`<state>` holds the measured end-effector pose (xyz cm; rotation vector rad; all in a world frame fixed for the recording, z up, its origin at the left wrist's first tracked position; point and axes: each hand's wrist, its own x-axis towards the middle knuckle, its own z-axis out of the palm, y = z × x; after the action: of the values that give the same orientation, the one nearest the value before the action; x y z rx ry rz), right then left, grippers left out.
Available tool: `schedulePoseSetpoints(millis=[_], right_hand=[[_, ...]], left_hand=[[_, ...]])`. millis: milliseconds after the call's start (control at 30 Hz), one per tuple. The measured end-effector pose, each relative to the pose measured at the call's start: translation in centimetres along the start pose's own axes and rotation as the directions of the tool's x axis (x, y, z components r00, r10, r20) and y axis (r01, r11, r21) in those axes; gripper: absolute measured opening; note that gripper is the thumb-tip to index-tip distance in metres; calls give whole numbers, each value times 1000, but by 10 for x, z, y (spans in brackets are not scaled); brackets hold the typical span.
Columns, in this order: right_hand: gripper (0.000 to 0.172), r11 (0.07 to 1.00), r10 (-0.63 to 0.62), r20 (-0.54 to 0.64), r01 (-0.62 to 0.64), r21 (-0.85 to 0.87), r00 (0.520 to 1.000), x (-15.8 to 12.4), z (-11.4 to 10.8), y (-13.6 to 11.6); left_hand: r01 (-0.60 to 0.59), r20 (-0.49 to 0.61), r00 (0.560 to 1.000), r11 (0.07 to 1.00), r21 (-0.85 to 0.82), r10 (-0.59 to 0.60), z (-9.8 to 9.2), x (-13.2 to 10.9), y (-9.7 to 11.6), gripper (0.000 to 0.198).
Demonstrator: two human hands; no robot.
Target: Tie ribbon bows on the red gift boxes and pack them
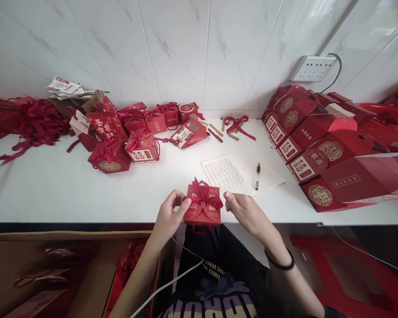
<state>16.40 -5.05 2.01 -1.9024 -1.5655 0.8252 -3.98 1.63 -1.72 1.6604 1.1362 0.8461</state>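
Observation:
A small red gift box (204, 216) with gold print sits at the table's front edge, a dark red ribbon bow (201, 196) tied on its top. My left hand (174, 207) pinches the bow's left loop between thumb and fingers, at the box's left side. Just right of the bow is my right hand (242, 210), its fingers curled and thumb raised. A narrow gap seems to separate it from the right loop; whether anything is inside those fingers is hidden.
Behind lie an open notebook (225, 174), a pen (258, 176) and loose ribbon (239, 126). Finished-looking boxes with bows (109, 154) and a ribbon heap (43, 121) are at left. Larger red boxes (318, 150) stack at right, below a power strip (313, 68).

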Motion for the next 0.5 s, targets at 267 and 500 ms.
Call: schedulePoseSetpoints(millis=[267, 500], right_hand=[[52, 944, 12, 83, -38, 328, 997, 9, 21, 7], [51, 837, -141, 84, 73, 542, 986, 12, 26, 20]], left_hand=[[-3, -36, 999, 999, -50, 1, 7, -2, 6, 29], [18, -62, 998, 999, -30, -20, 8, -5, 4, 30]])
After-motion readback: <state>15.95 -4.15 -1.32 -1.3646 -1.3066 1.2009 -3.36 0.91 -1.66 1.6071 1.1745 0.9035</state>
